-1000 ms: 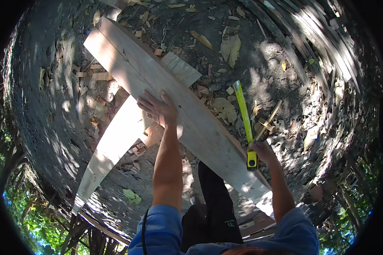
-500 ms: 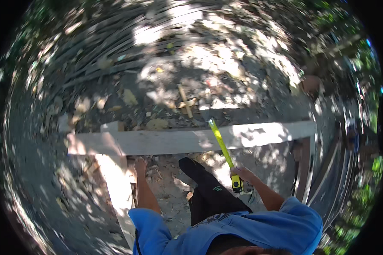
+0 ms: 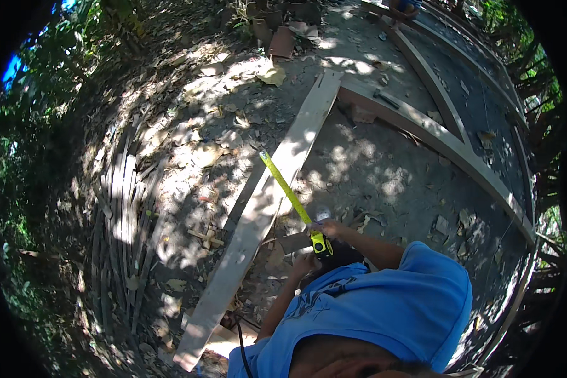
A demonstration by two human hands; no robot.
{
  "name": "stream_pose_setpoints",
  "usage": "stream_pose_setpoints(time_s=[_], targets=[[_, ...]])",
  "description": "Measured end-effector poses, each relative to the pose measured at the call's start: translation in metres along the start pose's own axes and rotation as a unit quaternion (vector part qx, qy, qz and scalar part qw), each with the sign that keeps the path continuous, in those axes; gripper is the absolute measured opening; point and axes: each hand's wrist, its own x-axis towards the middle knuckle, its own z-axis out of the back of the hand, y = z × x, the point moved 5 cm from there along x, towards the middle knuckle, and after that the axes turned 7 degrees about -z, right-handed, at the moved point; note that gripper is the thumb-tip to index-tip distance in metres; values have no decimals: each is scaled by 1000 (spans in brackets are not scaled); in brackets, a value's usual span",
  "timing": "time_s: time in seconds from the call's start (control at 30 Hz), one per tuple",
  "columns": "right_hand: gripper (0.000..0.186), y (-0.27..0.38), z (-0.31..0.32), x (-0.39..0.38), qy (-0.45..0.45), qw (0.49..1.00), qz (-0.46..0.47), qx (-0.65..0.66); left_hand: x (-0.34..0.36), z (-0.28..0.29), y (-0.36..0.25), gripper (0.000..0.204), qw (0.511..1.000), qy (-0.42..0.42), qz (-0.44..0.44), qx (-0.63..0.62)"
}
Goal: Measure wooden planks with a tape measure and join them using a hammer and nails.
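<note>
My right hand (image 3: 327, 229) grips a yellow tape measure (image 3: 320, 244) at chest height, its yellow blade (image 3: 282, 184) drawn out over a long pale wooden board (image 3: 246, 233). The blade's tip is in the air or over the board's upper left edge; I cannot tell if it touches. My left hand (image 3: 305, 264) is low beside the tape's case, right of the board; its fingers are too shadowed to make out. The board meets another plank (image 3: 416, 121) at its upper end, forming a corner.
A bundle of thin sticks (image 3: 125, 208) lies at left. Further planks (image 3: 431, 82) lie at right, and a crouching person (image 3: 404, 9) is at the top edge. A small dark tool (image 3: 387, 99) rests on a plank; terracotta pieces (image 3: 281, 44) and dry leaves are on the ground.
I have turned rightward, so the board now runs upright in the view. My left hand has left the board and moved toward my body; the tape stays in my right hand.
</note>
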Motion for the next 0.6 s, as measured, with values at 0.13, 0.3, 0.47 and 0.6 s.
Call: stream_pose_setpoints(time_s=[0.13, 0.3, 0.47, 0.6], targets=[[49, 0, 83, 14, -40, 996, -8, 83, 28, 36, 59, 45, 986, 107, 65, 107], [49, 20, 212, 39, -2, 992, 23, 127, 92, 121, 98, 45, 924, 22, 293, 245], [44, -5, 367, 64, -42, 985, -27, 162, 242, 145, 21, 45, 859, -290, 326, -268], [68, -55, 494, 87, -159, 969, -188, 19, 403, 137, -62, 35, 940, -275, 93, -180]])
